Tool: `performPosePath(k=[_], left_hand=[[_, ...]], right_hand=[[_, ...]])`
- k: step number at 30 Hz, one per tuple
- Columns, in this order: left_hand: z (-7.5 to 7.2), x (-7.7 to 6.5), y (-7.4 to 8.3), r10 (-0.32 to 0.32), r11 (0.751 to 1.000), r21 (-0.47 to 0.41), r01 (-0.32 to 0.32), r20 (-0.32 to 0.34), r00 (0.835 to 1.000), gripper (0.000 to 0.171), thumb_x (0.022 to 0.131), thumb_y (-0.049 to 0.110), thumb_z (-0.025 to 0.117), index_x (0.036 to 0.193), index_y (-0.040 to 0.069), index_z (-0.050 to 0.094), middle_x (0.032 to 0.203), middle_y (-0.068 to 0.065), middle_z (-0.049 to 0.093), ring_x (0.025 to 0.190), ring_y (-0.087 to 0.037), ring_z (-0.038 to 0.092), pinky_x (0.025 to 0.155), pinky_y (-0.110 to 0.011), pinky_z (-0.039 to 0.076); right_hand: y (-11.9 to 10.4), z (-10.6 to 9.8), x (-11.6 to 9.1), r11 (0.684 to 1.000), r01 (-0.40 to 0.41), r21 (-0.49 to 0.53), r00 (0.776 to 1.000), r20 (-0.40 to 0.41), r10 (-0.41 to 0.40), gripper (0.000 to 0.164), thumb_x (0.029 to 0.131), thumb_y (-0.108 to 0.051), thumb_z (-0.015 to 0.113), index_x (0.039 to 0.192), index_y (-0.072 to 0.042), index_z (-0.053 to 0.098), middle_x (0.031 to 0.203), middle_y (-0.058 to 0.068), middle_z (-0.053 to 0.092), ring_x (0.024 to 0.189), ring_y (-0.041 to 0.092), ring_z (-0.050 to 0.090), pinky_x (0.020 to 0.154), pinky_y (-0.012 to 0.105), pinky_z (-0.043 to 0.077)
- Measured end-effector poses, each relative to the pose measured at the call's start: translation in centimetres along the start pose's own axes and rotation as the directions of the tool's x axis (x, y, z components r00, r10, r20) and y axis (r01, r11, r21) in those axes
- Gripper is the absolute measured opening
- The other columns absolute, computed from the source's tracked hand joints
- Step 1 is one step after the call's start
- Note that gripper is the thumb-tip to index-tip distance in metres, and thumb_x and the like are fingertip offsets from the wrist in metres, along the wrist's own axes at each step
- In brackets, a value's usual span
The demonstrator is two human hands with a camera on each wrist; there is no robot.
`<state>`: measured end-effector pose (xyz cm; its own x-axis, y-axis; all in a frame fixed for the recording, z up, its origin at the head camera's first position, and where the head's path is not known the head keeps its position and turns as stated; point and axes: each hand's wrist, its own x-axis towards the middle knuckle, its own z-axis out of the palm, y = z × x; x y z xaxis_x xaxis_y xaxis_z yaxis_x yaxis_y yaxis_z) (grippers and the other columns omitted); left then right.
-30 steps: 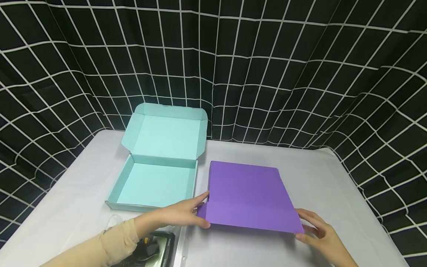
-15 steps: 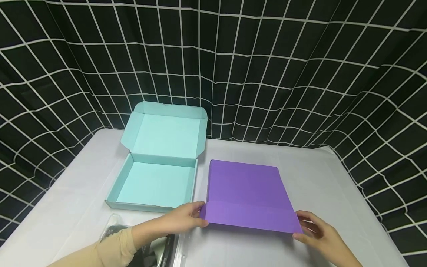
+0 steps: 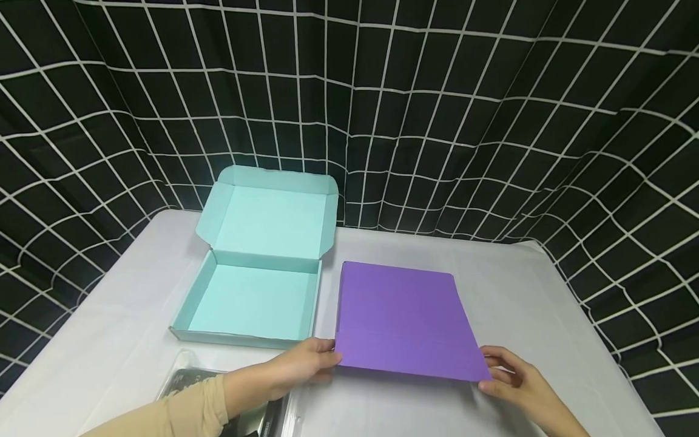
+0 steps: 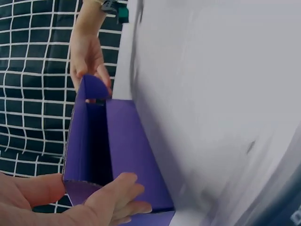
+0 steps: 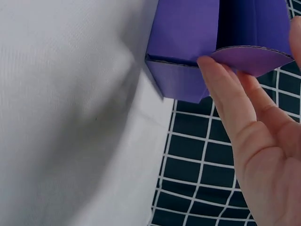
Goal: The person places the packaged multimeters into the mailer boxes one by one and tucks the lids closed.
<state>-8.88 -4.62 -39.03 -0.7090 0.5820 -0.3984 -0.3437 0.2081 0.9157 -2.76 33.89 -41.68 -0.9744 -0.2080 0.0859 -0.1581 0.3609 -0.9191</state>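
A purple cardboard box [image 3: 404, 315] lies right of the table's middle, its lid nearly down. The left wrist view shows a dark gap between the lid's front flap [image 4: 77, 141] and the box's front wall [image 4: 134, 146]. My left hand [image 3: 303, 367] holds the flap's near left corner, thumb on the lid edge and fingers against the side tab. At the near right corner, my right hand [image 3: 519, 385] has its thumb by the lid edge and its fingertips on the rounded side tab [image 5: 256, 59]. The box's inside is too dark to make out.
To the left stands a light teal box [image 3: 251, 303] with its lid raised. A clear plastic package [image 3: 182, 379] with dark contents lies partly under the left forearm. Black cloth with white grid lines [image 3: 349, 109] hangs behind the white table [image 3: 546, 303].
My left hand has slid nearer along the purple box's left side to the front corner. The purple side tab there has gone from sight in the head view. My right hand has hardly moved.
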Motion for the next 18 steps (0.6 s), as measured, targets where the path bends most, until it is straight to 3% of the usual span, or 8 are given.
performPosePath(k=[11, 18], left_hand=[[-0.04, 0.17, -0.17, 0.003, 1.0, -0.004, -0.003, -0.019, 1.0, 0.056, 0.097, 0.0, 0.051, 0.134, -0.03, 0.023, 0.14, -0.044, 0.03, 0.128, -0.052, 0.039, 0.1, -0.051, 0.044], [-0.11, 0.44, -0.23, 0.03, 0.999, 0.02, -0.029, -0.048, 0.998, 0.056, 0.092, -0.004, 0.057, 0.13, -0.032, 0.026, 0.133, -0.044, 0.04, 0.122, -0.048, 0.05, 0.097, -0.045, 0.048]], right_hand=[[0.14, 0.63, -0.37, 0.991, -0.003, 0.134, 1.0, 0.019, 0.0, 0.062, 0.083, 0.017, 0.062, 0.123, -0.03, 0.061, 0.112, -0.017, 0.062, 0.098, 0.001, 0.065, 0.072, 0.019, 0.056], [0.05, 0.53, -0.4, 0.992, -0.029, 0.123, 0.998, 0.054, 0.022, 0.062, 0.084, 0.014, 0.063, 0.122, -0.035, 0.059, 0.112, -0.021, 0.061, 0.096, 0.002, 0.065, 0.072, 0.021, 0.057]])
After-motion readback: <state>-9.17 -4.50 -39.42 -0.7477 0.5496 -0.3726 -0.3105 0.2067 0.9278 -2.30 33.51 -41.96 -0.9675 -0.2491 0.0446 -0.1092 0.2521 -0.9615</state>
